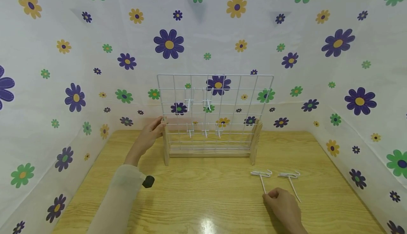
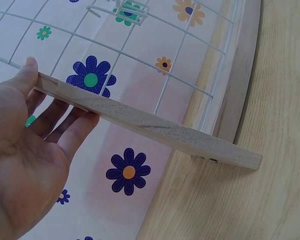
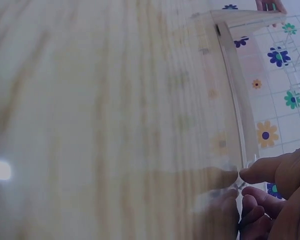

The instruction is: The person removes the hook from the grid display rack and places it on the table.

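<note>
My left hand (image 1: 147, 135) grips the upper end of the left wooden post (image 2: 140, 120) of a white wire grid rack (image 1: 197, 75), thumb on one side and fingers on the other in the left wrist view. At the front right, my right hand (image 1: 283, 207) pinches the free end of a white metal display hook (image 1: 262, 184) between thumb and fingers, low over the table. The hook's wide bent end points toward the rack. A second, similar hook (image 1: 294, 189) lies just right of it.
Two hooks, one of them a left upper hook (image 1: 189, 103), hang high on the grid, and three more, with a middle lower hook (image 1: 205, 132), hang below. The rack stands on a wood-grain table (image 1: 197, 191). Flower-patterned sheeting (image 1: 203, 25) encloses the back and sides.
</note>
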Motion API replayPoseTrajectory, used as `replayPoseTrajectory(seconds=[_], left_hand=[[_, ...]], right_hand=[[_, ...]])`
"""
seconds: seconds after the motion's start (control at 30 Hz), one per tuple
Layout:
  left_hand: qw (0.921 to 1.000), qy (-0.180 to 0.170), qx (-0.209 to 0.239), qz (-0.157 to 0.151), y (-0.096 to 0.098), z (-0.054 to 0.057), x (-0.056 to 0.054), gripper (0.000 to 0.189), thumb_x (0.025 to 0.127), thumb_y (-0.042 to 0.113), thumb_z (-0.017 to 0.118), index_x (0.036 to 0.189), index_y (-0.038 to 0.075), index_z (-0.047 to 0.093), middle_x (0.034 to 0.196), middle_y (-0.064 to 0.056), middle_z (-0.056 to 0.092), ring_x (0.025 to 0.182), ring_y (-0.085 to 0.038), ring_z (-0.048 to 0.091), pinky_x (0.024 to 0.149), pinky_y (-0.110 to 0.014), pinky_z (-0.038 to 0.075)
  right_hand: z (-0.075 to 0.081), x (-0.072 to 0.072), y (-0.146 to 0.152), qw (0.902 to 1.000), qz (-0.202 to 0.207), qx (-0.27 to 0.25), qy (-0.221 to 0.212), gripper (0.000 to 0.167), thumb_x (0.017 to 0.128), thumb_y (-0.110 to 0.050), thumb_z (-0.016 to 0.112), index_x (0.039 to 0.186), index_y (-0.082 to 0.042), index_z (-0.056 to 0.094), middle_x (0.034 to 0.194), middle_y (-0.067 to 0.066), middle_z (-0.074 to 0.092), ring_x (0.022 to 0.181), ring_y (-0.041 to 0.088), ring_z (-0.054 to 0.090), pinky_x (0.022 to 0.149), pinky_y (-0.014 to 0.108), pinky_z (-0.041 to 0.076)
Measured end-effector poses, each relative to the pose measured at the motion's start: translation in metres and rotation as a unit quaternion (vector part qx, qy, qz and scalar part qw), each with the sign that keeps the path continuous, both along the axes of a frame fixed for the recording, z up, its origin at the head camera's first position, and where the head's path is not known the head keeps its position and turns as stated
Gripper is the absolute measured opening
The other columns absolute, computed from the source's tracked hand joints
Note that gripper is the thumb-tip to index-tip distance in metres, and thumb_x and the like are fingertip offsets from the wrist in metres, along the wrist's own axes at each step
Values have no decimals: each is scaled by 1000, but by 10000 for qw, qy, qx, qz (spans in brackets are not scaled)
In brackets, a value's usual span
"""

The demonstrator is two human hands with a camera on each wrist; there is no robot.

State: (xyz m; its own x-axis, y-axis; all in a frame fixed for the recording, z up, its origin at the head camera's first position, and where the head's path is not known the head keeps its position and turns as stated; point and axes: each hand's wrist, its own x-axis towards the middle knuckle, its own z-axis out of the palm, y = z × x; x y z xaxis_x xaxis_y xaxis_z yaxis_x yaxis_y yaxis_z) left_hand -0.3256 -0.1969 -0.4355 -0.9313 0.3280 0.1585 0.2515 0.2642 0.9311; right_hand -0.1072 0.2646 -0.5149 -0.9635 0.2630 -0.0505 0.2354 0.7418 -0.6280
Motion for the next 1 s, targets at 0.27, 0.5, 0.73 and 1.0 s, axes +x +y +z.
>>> replayPoseTrajectory(seconds=[0.27, 0.5, 0.73, 1.0], left_hand=[[9999, -112, 27, -9, 1, 6, 3, 64, 113, 35, 43, 165, 5, 21, 165, -22, 30, 145, -45, 39, 116, -52, 40], [9998, -172, 24, -22, 7, 22, 16, 60, 114, 26, 42, 163, 0, 20, 164, -25, 28, 146, -47, 37, 116, -54, 39], [9997, -238, -23, -13, 8, 32, 23, 59, 114, 25, 43, 163, 1, 23, 165, -25, 28, 146, -47, 37, 116, -54, 40], [9997, -241, -56, -29, 6, 30, 22, 59, 114, 27, 42, 164, 1, 22, 165, -25, 28, 146, -48, 36, 115, -54, 40]], right_hand=[[6, -1, 1, 9998, 7, 48, 173, 28, 92, -25, 74, 97, 3, 72, 80, 1, 70, 63, 14, 59, 48, 26, 50], [21, -7, -3, 9977, 178, 33, 652, 27, 95, -21, 75, 99, 5, 74, 87, 9, 74, 53, 12, 54, 40, 21, 45], [51, -17, -17, 9941, 265, -169, 1040, 26, 97, -23, 73, 104, 2, 74, 88, 7, 74, 63, 12, 64, 43, 23, 48], [87, -30, -36, 9886, 364, -349, 1420, 24, 97, -22, 74, 107, -1, 75, 92, 5, 74, 72, 14, 66, 51, 23, 52]])
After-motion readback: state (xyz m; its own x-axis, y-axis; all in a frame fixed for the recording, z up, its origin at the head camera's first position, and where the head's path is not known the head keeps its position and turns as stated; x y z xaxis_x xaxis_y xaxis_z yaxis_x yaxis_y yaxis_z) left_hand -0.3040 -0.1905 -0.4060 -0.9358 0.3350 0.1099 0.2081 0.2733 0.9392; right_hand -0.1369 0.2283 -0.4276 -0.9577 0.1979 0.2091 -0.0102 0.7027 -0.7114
